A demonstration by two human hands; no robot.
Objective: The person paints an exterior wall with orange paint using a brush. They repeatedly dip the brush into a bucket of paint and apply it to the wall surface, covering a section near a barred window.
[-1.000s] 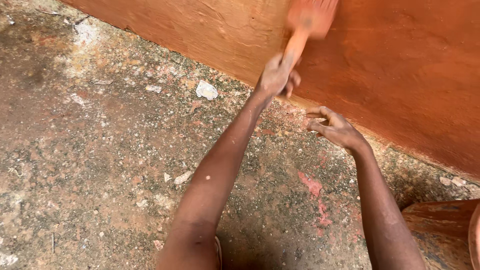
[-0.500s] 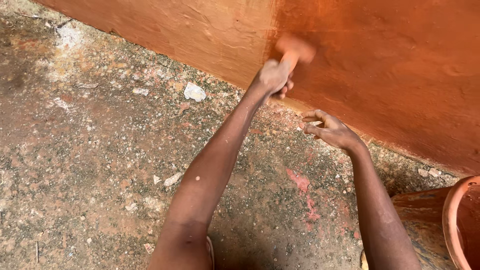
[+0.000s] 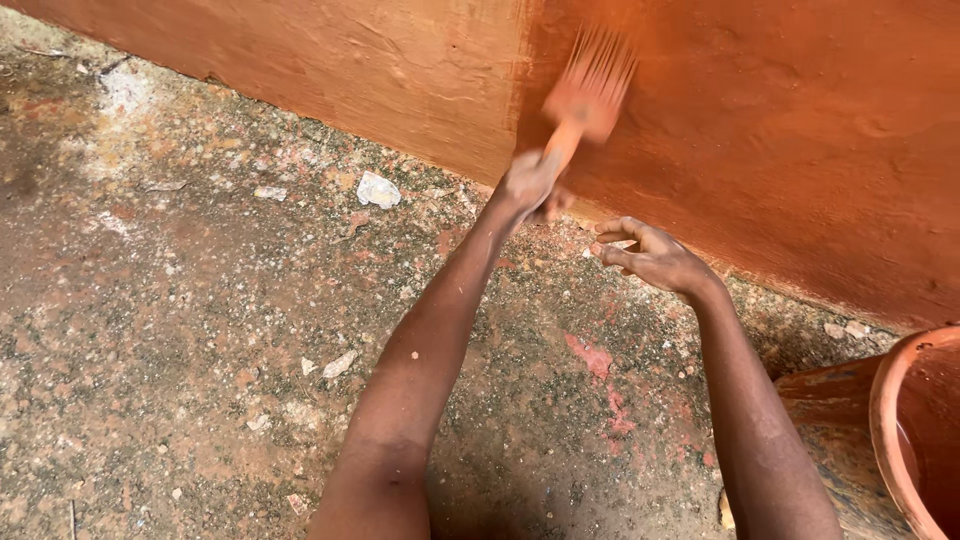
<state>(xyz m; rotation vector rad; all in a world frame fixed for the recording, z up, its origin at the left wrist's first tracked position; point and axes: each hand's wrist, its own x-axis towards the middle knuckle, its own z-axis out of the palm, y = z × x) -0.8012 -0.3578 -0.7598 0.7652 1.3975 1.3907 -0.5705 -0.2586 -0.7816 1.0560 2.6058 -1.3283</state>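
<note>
Left hand (image 3: 530,185) wrapped tight around the thin handle of a paintbrush (image 3: 588,95). Brush up against the orange wall (image 3: 780,150), all blurry, bristles pointing up on the wet, darker paint. Paler orange wall to the left of the brush. Right hand (image 3: 655,258) empty, fingers spread loose and a little curled, low near the foot of the wall, just beside the left hand. Rough, speckled floor (image 3: 180,330) under both arms, with red paint splashes (image 3: 600,360) and a small white stone (image 3: 378,190). Orange bucket (image 3: 905,430) at the far right edge, near the right arm.
</note>
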